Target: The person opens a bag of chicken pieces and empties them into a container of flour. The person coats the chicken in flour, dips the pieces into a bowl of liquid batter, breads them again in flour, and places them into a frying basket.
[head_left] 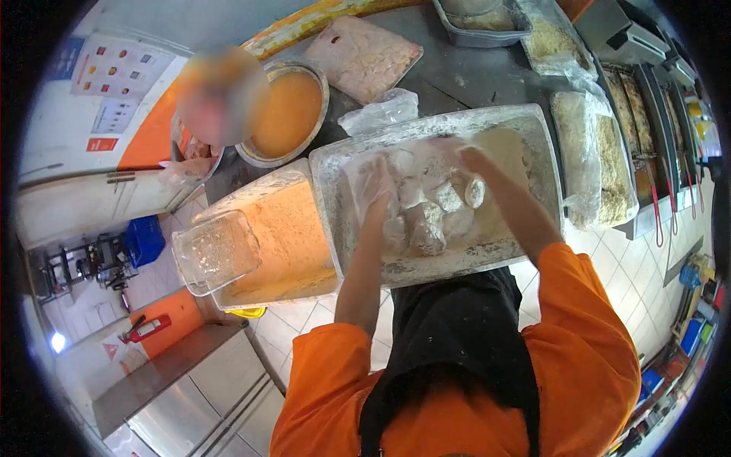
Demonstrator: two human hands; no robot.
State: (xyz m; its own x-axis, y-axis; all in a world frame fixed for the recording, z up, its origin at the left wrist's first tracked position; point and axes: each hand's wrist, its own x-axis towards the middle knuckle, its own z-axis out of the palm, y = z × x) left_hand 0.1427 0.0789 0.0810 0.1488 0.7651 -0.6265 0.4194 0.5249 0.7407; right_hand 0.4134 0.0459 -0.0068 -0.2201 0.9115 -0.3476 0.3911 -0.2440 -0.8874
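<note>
A large grey tub [552, 164] of pale flour stands right in front of me. Lumpy flour-coated pieces [428, 228] are heaped in its middle; the coating hides what they are. My left hand [373, 186], white with flour, is at the left side of the heap, its fingers pointing down beside the pieces. On the far right side of the heap is my right hand [457, 154], smeared by motion and dusted with flour. Whether either hand grips a piece I cannot make out.
An orange-tinted tub [301, 221] adjoins on the left, with a clear plastic container [217, 251] on its edge. Behind are a bowl of orange liquid [285, 114], a floury board [365, 57] and a plastic bag [381, 110]. A crumb-filled tray [615, 164] lies right, near fryers [640, 107].
</note>
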